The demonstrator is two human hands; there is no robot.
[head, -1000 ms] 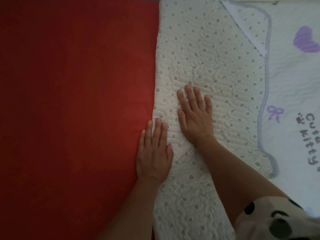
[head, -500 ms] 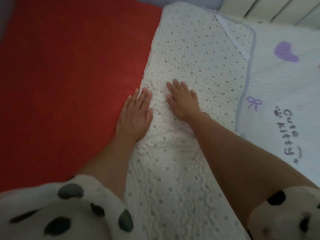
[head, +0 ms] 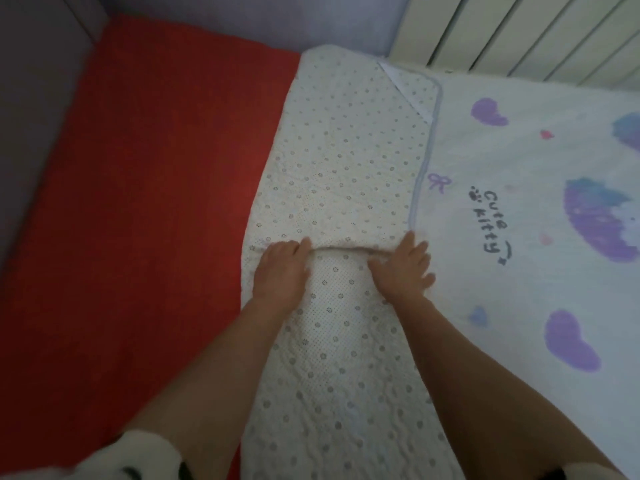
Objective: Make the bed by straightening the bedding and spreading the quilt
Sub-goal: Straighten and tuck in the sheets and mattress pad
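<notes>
Quilt: the quilt (head: 519,306) lies printed side up, its edge turned back as a dotted strip (head: 346,161) beside the red sheet (head: 156,202).
Left hand (head: 280,271): at a crease (head: 353,249); fingertips hidden, grip unclear to us.
Right hand (head: 401,268): fingers spread, pressing flat.
Why: we judge they bracket the crease to smooth it.

Single head-worn wide-angle cam, pitched forward and steeply down. Close range: both bare arms enter from the bottom edge and reach mid-frame. Red sheet (head: 138,202) fills the left, quilt (head: 346,168) centre to right, white ribbed panel (head: 519,36) top-right corner.
</notes>
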